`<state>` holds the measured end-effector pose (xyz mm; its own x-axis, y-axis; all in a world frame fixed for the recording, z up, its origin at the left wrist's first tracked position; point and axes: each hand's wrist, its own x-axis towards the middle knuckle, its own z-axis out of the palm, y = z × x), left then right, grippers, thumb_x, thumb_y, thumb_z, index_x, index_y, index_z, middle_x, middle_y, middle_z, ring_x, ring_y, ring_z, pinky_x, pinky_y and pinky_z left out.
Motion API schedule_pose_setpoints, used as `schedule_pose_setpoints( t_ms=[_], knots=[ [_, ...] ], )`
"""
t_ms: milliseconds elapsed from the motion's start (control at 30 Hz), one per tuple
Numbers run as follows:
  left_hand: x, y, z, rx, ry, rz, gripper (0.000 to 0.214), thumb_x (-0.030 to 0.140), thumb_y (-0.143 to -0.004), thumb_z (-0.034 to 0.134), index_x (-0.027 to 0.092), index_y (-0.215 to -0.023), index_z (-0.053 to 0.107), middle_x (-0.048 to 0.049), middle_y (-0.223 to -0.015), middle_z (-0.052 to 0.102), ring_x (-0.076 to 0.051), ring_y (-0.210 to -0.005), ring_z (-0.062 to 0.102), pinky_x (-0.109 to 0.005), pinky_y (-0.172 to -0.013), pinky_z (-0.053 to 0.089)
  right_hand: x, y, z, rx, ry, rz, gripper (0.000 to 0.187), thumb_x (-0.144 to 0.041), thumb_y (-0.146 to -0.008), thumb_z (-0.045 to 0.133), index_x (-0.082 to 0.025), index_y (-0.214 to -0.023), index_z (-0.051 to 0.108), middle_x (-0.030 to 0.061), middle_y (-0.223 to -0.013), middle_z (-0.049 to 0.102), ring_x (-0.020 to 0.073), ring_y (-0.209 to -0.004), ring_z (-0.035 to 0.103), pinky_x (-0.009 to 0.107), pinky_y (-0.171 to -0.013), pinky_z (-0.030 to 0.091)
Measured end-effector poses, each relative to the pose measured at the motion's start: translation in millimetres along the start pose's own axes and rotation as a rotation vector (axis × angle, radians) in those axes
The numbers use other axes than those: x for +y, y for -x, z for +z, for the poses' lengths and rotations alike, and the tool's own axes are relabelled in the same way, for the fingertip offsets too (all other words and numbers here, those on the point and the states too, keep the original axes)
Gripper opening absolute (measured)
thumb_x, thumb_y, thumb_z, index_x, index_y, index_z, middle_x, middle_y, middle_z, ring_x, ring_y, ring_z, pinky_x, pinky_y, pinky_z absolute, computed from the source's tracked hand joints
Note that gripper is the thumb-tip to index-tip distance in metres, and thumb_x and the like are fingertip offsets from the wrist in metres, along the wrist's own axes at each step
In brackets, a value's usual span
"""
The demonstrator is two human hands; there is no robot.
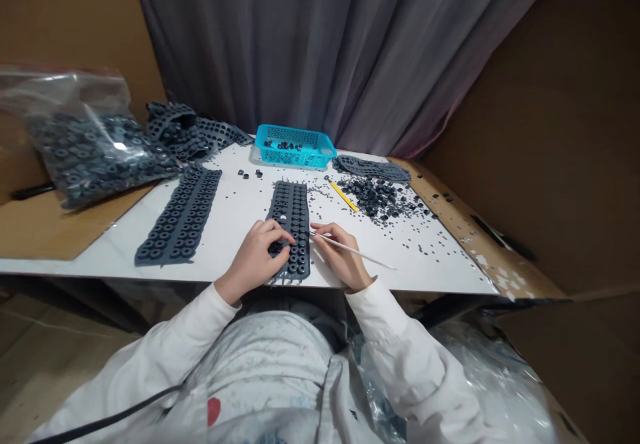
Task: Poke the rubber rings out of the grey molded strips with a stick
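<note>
A dark grey rubber sheet with rows of moulded rings (pixel 291 197) lies lengthwise in front of me on the white table. My left hand (pixel 260 252) rests over its left side, thumb and forefinger curved apart with the fingertips on the rings. The other fingers of that hand are partly hidden. At the sheet's right edge, my right hand (pixel 340 252) pinches a thin white stick (pixel 367 257). The stick's tip points toward the sheet, and its tail sticks out to the right. Another ringed rubber sheet (pixel 181 214) lies flat on the left.
A blue basket (pixel 295 157) with small dark pieces stands at the back. On the right are a heap of black bits (pixel 377 197), a yellow stick (pixel 343 195) and folded sheeting (pixel 371 167). A full plastic bag (pixel 93 151) and perforated sheeting (pixel 193 131) occupy the left.
</note>
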<state>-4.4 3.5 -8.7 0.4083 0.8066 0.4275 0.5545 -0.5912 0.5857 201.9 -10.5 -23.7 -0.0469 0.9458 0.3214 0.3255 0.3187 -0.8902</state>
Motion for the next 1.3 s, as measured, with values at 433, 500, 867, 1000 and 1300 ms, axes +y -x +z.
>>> schedule_pose_setpoints(
  t_ms=[433, 500, 867, 1000, 1300],
  knots=[
    [3, -10, 10.3, -0.109, -0.066, 0.005, 0.012, 0.027, -0.076, 0.066, 0.02, -0.083, 0.072, -0.0044, -0.087, 0.06, -0.023, -0.086, 0.052, -0.037, -0.079, 0.045, -10, 2, -6, -0.139, -0.138, 0.071, 0.019, -0.036, -0.078, 0.069, -0.017, -0.08, 0.066, 0.0085, -0.094, 0.074, 0.0189, -0.083, 0.068, 0.033, -0.076, 0.054],
    [2, -9, 10.4, -0.109, -0.057, 0.018, 0.011, 0.026, -0.076, 0.065, 0.02, -0.083, 0.072, -0.0043, -0.087, 0.06, -0.022, -0.085, 0.052, -0.036, -0.079, 0.045, -11, 3, -6, -0.165, -0.151, 0.068, 0.019, -0.036, -0.078, 0.069, -0.017, -0.079, 0.066, 0.0084, -0.094, 0.074, 0.0194, -0.085, 0.068, 0.034, -0.078, 0.054],
    [-1, -9, 12.3, -0.089, -0.054, 0.032, 0.009, 0.025, -0.08, 0.064, 0.02, -0.08, 0.071, -0.0039, -0.086, 0.059, -0.021, -0.084, 0.051, -0.035, -0.075, 0.044, -7, 4, -8, -0.205, -0.159, 0.029, 0.018, -0.034, -0.079, 0.069, -0.017, -0.08, 0.064, 0.01, -0.097, 0.074, 0.0206, -0.09, 0.069, 0.036, -0.082, 0.053],
    [-1, -9, 12.6, -0.1, -0.047, 0.02, 0.01, 0.026, -0.08, 0.062, 0.021, -0.08, 0.071, -0.0039, -0.085, 0.059, -0.021, -0.084, 0.051, -0.035, -0.076, 0.043, -9, 4, -8, -0.181, -0.125, 0.021, 0.02, -0.037, -0.08, 0.068, -0.017, -0.081, 0.065, 0.0101, -0.098, 0.074, 0.0214, -0.091, 0.069, 0.037, -0.083, 0.053],
    [8, -3, 5.8, -0.009, -0.088, 0.06, 0.008, 0.025, -0.079, 0.061, 0.019, -0.084, 0.064, -0.0048, -0.089, 0.059, -0.023, -0.089, 0.053, -0.036, -0.08, 0.044, -5, 3, -6, -0.153, -0.029, -0.057, 0.02, -0.039, -0.083, 0.066, -0.019, -0.084, 0.065, 0.0117, -0.104, 0.07, 0.0237, -0.101, 0.066, 0.038, -0.084, 0.053]
  ],
)
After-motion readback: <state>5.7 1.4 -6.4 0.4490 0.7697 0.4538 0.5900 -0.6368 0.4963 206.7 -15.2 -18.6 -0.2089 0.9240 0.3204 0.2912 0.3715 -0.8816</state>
